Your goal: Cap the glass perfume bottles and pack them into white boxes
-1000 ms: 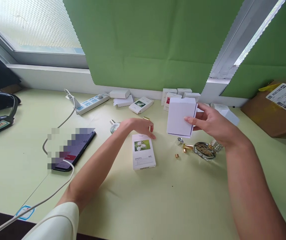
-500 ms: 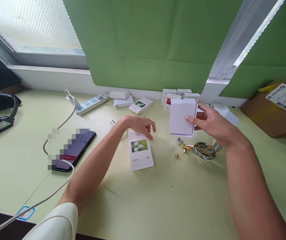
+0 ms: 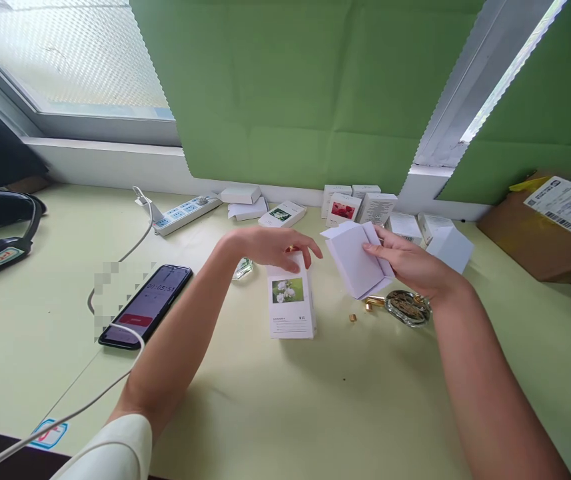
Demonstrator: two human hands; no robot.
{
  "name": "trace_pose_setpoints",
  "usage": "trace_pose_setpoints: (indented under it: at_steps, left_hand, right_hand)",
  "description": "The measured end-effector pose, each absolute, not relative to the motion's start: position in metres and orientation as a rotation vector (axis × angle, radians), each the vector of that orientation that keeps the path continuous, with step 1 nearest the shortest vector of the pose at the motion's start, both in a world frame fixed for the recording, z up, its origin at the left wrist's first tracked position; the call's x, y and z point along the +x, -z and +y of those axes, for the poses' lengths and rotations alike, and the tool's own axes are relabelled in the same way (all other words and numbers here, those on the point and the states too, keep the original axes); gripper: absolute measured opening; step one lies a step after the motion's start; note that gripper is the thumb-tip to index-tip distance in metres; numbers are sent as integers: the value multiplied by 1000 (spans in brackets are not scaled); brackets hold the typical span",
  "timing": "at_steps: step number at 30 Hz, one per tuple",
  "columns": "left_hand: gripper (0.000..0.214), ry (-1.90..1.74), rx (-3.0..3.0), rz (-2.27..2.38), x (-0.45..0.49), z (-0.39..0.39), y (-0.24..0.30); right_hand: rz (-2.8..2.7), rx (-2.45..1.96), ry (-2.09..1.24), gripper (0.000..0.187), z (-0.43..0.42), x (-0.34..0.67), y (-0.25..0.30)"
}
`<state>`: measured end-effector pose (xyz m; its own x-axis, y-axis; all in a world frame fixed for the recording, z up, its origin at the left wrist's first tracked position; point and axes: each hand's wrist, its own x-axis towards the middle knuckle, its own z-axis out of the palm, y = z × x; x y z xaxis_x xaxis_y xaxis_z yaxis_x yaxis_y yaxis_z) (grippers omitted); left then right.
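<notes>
My right hand (image 3: 410,263) is closed on a plain white folded carton (image 3: 355,263), held tilted just above the table, thumb on its face. My left hand (image 3: 275,245) reaches across with its fingers curled over the far end of a white box printed with a white flower (image 3: 290,303), which lies on the pale green table (image 3: 365,400). A small gold piece (image 3: 291,248) shows beneath the left fingers. A clear glass bottle (image 3: 242,268) lies just behind my left wrist.
Gold caps (image 3: 374,301) and a round glass bottle (image 3: 408,308) lie under my right hand. Several small white boxes (image 3: 360,203) line the wall. A phone (image 3: 148,303) on a cable, a power strip (image 3: 185,210), a headset (image 3: 0,230) and a brown parcel (image 3: 540,237) are also here.
My right hand has lowered and tilted the white carton towards the middle. My left hand has shifted right with the flower box, which now lies straighter.
</notes>
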<state>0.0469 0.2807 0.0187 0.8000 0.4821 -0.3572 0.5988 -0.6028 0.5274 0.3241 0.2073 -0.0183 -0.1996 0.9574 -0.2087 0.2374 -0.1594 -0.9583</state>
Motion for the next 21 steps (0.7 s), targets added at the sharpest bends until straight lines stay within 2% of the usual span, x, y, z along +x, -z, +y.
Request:
trace_pose_setpoints:
  at_steps: [5, 10, 21]
  left_hand:
    - [47, 104, 2410, 719, 42, 281, -24]
    - [43, -110, 2491, 640, 39, 272, -35]
    - [27, -335, 2778, 424, 53, 273, -30]
  right_hand:
    - [-1433, -1441, -1327, 54, 210, 325, 18]
    - [-1163, -1396, -1296, 46, 215, 333, 17]
    - [-1123, -935, -1260, 33, 217, 316, 16]
